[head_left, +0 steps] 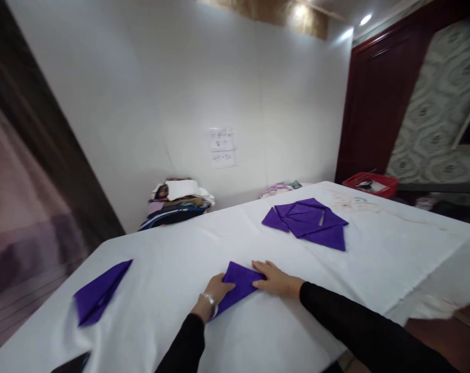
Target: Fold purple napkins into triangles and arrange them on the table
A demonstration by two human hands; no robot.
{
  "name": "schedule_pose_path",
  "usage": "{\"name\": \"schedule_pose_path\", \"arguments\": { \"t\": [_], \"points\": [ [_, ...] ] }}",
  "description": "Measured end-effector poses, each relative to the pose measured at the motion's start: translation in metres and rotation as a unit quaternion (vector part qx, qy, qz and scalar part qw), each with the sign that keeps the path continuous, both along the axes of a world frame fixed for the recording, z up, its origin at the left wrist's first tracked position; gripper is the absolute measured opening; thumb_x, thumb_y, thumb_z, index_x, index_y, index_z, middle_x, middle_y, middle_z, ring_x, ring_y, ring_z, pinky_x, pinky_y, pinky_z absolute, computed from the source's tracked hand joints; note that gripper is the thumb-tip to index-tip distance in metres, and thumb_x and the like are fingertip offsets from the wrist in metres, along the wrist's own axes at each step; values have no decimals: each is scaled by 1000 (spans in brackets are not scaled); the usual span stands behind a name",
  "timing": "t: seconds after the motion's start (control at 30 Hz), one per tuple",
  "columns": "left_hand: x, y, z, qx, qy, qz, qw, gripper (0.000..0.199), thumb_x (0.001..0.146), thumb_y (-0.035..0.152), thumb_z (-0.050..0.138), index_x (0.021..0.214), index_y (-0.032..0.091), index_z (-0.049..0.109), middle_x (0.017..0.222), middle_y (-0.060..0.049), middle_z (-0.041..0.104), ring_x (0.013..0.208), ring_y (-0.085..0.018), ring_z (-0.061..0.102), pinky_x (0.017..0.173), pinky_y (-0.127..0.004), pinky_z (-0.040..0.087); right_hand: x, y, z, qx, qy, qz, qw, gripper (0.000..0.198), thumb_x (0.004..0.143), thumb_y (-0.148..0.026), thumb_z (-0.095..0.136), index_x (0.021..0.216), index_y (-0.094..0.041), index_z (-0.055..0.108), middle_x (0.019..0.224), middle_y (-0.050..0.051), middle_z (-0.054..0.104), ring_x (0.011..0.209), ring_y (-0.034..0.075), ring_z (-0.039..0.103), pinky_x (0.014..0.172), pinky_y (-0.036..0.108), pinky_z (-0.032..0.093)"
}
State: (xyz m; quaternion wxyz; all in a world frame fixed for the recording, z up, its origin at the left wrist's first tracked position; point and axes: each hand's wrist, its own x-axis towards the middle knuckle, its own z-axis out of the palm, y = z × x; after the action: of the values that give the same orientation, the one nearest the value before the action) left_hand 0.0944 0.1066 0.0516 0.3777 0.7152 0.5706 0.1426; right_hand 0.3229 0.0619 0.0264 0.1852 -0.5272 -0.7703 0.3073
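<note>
A folded purple cloth (241, 282) lies on the white-covered table (172, 290), between my two hands. My left hand (217, 290), with a bracelet at its wrist, grips the cloth's left side, its thumb on top of the fabric. At the right corner, my right hand (275, 278) rests with thumb and fingers spread, touching the cloth. Several folded purple cloths (302, 220) overlap in a pile farther back to the right. Another purple cloth (102, 292), folded to a point, sits by itself at the left.
A stack of folded fabrics (178, 199) stands beyond the table's back edge, near more fabric (277, 189). A red basket (370, 184) is at the far right corner. Part of a dark object (73, 362) shows at the front left edge. Papers (222, 147) hang on the wall.
</note>
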Motion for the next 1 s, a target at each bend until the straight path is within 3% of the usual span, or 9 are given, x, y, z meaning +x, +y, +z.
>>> {"name": "schedule_pose_path", "arguments": {
  "t": [0.17, 0.3, 0.5, 0.6, 0.77, 0.87, 1.0],
  "points": [
    [-2, -9, 6, -82, -202, -76, 973, 40, 58, 35, 66, 92, 15, 61, 85, -4, 70, 78, -22, 64, 73, -32, 50, -3, 12, 15, -63, 210, 5, 976, 107, 61, -49, 73, 143, -25, 9, 143, 9, 32, 127, 24, 33, 104, 38, 27],
    [7, -16, 26, -98, -206, -139, 964, 36, 61, 34, 64, 92, 18, 59, 85, -1, 69, 78, -21, 62, 72, -31, 48, -14, 21, 26, -158, 328, 30, 931, 112, 52, -36, 81, 142, -29, 16, 122, 6, 54, 105, 22, 54, 90, 36, 42],
    [30, -7, 45, -89, -158, -185, 966, 32, 61, 34, 62, 89, 18, 60, 82, 1, 67, 77, -19, 60, 70, -28, 46, -5, 7, 32, -242, 452, 13, 858, 73, 50, -20, 80, 118, -27, 56, 96, -2, 65, 87, 18, 60, 83, 33, 45],
    [55, 1, 46, -107, -154, -209, 960, 26, 60, 32, 64, 82, 17, 59, 76, 1, 66, 71, -17, 59, 66, -27, 45, 15, -6, 27, -266, 491, -31, 829, 54, 50, -16, 77, 102, -21, 65, 83, -1, 67, 77, 16, 62, 80, 34, 46],
    [111, 18, 43, -130, -179, -206, 953, 32, 58, 44, 68, 74, 19, 54, 62, 4, 61, 57, -13, 55, 58, -25, 42, 69, -26, 25, -239, 546, -106, 796, 45, 54, -16, 71, 98, -17, 65, 81, 1, 69, 70, 15, 62, 74, 30, 47],
    [148, 29, 32, -78, -184, -154, 967, 33, 66, 51, 59, 74, 19, 53, 58, 4, 58, 54, -12, 53, 54, -24, 39, 113, -39, 32, -188, 559, -173, 789, 45, 56, -17, 69, 100, -16, 63, 83, 2, 70, 68, 16, 63, 70, 29, 48],
    [193, 33, -1, 26, -162, -110, 980, 32, 78, 48, 43, 72, 19, 53, 66, 0, 61, 60, -14, 56, 57, -26, 40, 182, -52, 43, -112, 552, -297, 771, 38, 58, -17, 68, 96, -18, 61, 81, 3, 71, 64, 17, 64, 65, 29, 50]
  ]
}}
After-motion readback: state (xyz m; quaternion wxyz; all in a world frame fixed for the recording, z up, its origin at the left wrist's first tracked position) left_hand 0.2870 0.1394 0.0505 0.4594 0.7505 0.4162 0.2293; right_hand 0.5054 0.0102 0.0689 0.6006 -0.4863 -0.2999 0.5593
